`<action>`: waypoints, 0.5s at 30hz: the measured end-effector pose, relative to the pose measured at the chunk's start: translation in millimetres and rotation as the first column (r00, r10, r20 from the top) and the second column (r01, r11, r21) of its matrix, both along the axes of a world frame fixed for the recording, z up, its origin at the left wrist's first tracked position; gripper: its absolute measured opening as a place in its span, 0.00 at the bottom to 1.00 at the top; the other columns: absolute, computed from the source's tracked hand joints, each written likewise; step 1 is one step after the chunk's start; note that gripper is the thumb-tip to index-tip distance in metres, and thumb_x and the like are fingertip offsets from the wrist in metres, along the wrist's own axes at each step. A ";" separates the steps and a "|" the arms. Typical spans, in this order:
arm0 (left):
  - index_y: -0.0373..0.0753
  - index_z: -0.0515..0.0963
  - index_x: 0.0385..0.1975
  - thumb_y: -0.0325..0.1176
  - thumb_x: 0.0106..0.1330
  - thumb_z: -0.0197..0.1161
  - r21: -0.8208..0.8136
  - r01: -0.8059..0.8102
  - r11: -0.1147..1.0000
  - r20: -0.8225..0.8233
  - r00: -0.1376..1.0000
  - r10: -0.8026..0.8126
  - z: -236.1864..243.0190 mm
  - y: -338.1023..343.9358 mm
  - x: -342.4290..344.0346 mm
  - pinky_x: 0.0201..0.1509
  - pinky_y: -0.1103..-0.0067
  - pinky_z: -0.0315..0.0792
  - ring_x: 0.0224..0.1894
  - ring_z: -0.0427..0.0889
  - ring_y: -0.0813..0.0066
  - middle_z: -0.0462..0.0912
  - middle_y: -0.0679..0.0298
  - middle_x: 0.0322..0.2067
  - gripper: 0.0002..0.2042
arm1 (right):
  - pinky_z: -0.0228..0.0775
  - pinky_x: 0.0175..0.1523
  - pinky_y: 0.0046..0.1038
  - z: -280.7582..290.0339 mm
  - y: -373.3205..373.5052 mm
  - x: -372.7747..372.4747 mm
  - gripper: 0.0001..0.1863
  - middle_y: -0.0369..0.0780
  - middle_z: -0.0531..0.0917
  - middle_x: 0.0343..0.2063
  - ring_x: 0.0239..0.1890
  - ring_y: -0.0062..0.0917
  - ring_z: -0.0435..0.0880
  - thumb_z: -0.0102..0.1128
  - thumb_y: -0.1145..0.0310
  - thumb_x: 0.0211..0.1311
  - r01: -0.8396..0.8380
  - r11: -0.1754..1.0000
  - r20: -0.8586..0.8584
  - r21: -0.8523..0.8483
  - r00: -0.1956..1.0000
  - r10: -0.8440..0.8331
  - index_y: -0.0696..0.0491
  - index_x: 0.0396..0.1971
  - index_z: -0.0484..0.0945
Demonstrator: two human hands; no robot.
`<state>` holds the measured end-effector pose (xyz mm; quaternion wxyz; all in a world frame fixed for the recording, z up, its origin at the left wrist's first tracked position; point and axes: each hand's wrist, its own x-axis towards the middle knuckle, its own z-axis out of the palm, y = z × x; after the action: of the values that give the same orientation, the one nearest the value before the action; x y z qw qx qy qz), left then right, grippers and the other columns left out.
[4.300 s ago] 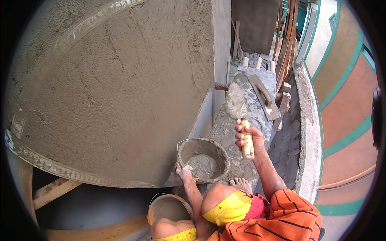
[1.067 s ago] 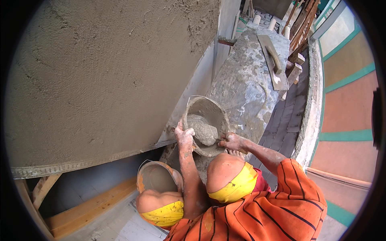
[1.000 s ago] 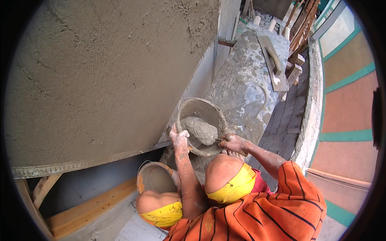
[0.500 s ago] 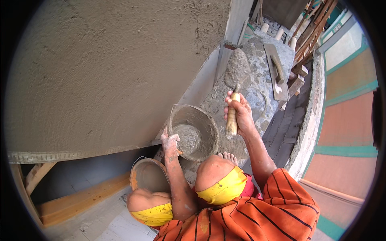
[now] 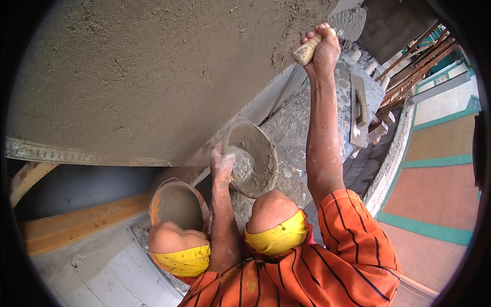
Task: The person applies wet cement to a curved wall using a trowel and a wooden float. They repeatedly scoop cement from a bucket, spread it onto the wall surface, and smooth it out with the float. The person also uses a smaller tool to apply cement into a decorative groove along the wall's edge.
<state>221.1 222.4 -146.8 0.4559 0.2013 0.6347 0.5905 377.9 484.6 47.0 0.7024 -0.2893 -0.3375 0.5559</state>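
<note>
My right hand [image 5: 323,51] is closed round the wooden handle of a trowel [image 5: 349,24], stretched out far ahead by the right edge of the grey plastered wall [image 5: 128,77]. The trowel's blade looks grey with mortar. Low in front of me, my left hand [image 5: 222,163] grips the left rim of a bucket [image 5: 266,163], its fingers partly hidden. Wet mortar [image 5: 240,165] lies in that bucket, which is tilted toward the wall. A flat plastering float [image 5: 359,110] with a curved handle rests on the mortar-spattered platform [image 5: 294,130] to the right of the bucket.
A second bucket [image 5: 179,204] holding greyish liquid stands by my left knee. A wooden beam [image 5: 87,227] runs along the lower left, beneath the wall's bottom edge. At the right are a rough concrete ledge [image 5: 396,148] and painted panels [image 5: 440,179]. Wooden poles [image 5: 422,66] lean at the back.
My right hand has carried the trowel forward and up to the wall's edge, the blade swinging right. My left hand still holds the bucket, which now tips more toward the wall.
</note>
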 end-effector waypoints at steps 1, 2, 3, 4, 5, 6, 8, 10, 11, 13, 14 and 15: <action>0.33 0.75 0.48 0.18 0.40 0.51 -0.018 0.001 1.000 -0.015 1.000 -0.001 2.8 0.0 -1.1 0.25 0.85 0.66 0.22 0.71 0.81 0.76 0.69 0.28 0.27 | 0.74 0.24 0.22 -12.7 3.7 1.1 0.06 0.40 0.71 0.31 0.26 0.19 0.73 0.44 0.71 0.68 -0.002 0.999 -0.050 -0.035 0.999 0.000 0.55 0.40 0.62; 0.33 0.75 0.47 0.17 0.41 0.51 -0.032 0.011 0.999 -0.028 1.000 -0.012 2.7 0.9 0.9 0.25 0.84 0.66 0.22 0.71 0.81 0.76 0.68 0.27 0.26 | 0.74 0.24 0.22 -41.6 10.2 2.9 0.06 0.39 0.70 0.31 0.26 0.19 0.73 0.43 0.70 0.68 -0.021 0.993 -0.113 -0.115 0.994 0.008 0.55 0.39 0.61; 0.32 0.75 0.46 0.17 0.42 0.51 -0.046 0.021 0.999 -0.047 0.999 -0.023 1.6 1.6 0.8 0.25 0.84 0.66 0.21 0.71 0.81 0.76 0.68 0.27 0.25 | 0.74 0.24 0.24 -75.2 12.5 3.8 0.05 0.39 0.71 0.28 0.24 0.21 0.73 0.44 0.71 0.66 -0.082 0.972 -0.160 -0.222 0.986 0.047 0.56 0.38 0.63; 0.32 0.75 0.46 0.17 0.42 0.51 -0.048 0.035 0.998 -0.003 0.999 -0.036 -2.0 5.0 5.3 0.25 0.84 0.66 0.21 0.71 0.82 0.76 0.68 0.26 0.25 | 0.74 0.23 0.25 -114.7 17.5 7.5 0.04 0.39 0.71 0.24 0.21 0.23 0.73 0.44 0.72 0.64 -0.162 0.937 -0.274 -0.309 0.959 0.076 0.56 0.35 0.64; 0.32 0.75 0.46 0.17 0.42 0.51 -0.053 0.054 0.997 0.038 0.998 -0.052 -8.3 7.8 12.1 0.25 0.84 0.66 0.21 0.70 0.82 0.75 0.69 0.26 0.25 | 0.74 0.22 0.26 -147.3 18.7 8.7 0.04 0.39 0.71 0.20 0.19 0.25 0.73 0.44 0.73 0.62 -0.240 0.880 -0.392 -0.410 0.917 0.068 0.57 0.34 0.66; 0.32 0.75 0.46 0.17 0.42 0.51 -0.052 0.067 0.996 0.067 0.996 -0.063 -8.4 9.5 14.8 0.24 0.85 0.66 0.21 0.70 0.82 0.75 0.69 0.26 0.25 | 0.76 0.21 0.23 -175.0 19.2 0.1 0.04 0.38 0.71 0.19 0.18 0.23 0.74 0.47 0.72 0.61 -0.287 0.829 -0.464 -0.480 0.885 0.038 0.54 0.34 0.64; 0.31 0.75 0.46 0.16 0.41 0.51 0.007 0.053 0.999 0.096 0.994 -0.053 -6.0 8.3 12.5 0.24 0.85 0.65 0.21 0.70 0.82 0.74 0.69 0.26 0.26 | 0.76 0.21 0.24 -198.1 12.6 -35.6 0.05 0.39 0.70 0.23 0.18 0.24 0.74 0.47 0.73 0.61 -0.354 0.747 -0.542 -0.563 0.840 -0.010 0.54 0.34 0.63; 0.31 0.74 0.47 0.16 0.42 0.51 0.023 0.047 0.999 0.100 0.994 -0.049 -6.3 5.0 8.0 0.23 0.85 0.65 0.21 0.70 0.82 0.75 0.69 0.27 0.26 | 0.75 0.21 0.25 -189.7 23.6 -60.9 0.05 0.39 0.70 0.22 0.18 0.24 0.72 0.48 0.73 0.61 -0.365 0.749 -0.574 -0.552 0.818 -0.024 0.55 0.33 0.63; 0.31 0.74 0.48 0.15 0.43 0.51 0.003 0.025 1.000 0.071 0.997 -0.025 -5.2 -1.1 -3.3 0.23 0.85 0.65 0.21 0.70 0.82 0.75 0.69 0.27 0.26 | 0.75 0.20 0.26 -175.2 25.1 -84.1 0.05 0.39 0.69 0.22 0.18 0.24 0.72 0.48 0.73 0.61 -0.364 0.753 -0.572 -0.548 0.820 -0.019 0.55 0.33 0.63; 0.31 0.73 0.48 0.15 0.44 0.51 -0.026 0.064 0.998 0.006 0.998 -0.064 1.4 0.6 1.2 0.24 0.85 0.66 0.22 0.72 0.81 0.77 0.66 0.29 0.25 | 0.74 0.21 0.28 -140.2 39.7 -73.9 0.07 0.40 0.71 0.22 0.19 0.26 0.73 0.51 0.74 0.58 -0.304 0.787 -0.527 -0.538 0.849 -0.032 0.56 0.35 0.65; 0.31 0.73 0.48 0.15 0.44 0.51 -0.024 0.042 0.999 0.002 0.999 -0.042 6.7 4.5 6.8 0.25 0.85 0.66 0.23 0.72 0.80 0.77 0.65 0.30 0.25 | 0.74 0.21 0.28 -118.6 48.3 -63.9 0.08 0.40 0.71 0.22 0.19 0.25 0.72 0.51 0.74 0.58 -0.256 0.822 -0.474 -0.508 0.880 -0.019 0.56 0.36 0.65; 0.31 0.73 0.48 0.15 0.44 0.51 -0.026 0.010 1.000 -0.006 1.000 -0.010 10.8 6.3 10.2 0.25 0.85 0.67 0.24 0.72 0.80 0.78 0.65 0.31 0.26 | 0.73 0.21 0.28 -96.2 52.3 -59.7 0.08 0.40 0.71 0.22 0.18 0.25 0.72 0.51 0.73 0.59 -0.218 0.851 -0.421 -0.478 0.907 -0.004 0.56 0.37 0.65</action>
<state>231.3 228.7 -136.0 0.4596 0.2004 0.6428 0.5792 318.2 536.8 -49.1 0.6211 -0.3246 -0.0390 0.7123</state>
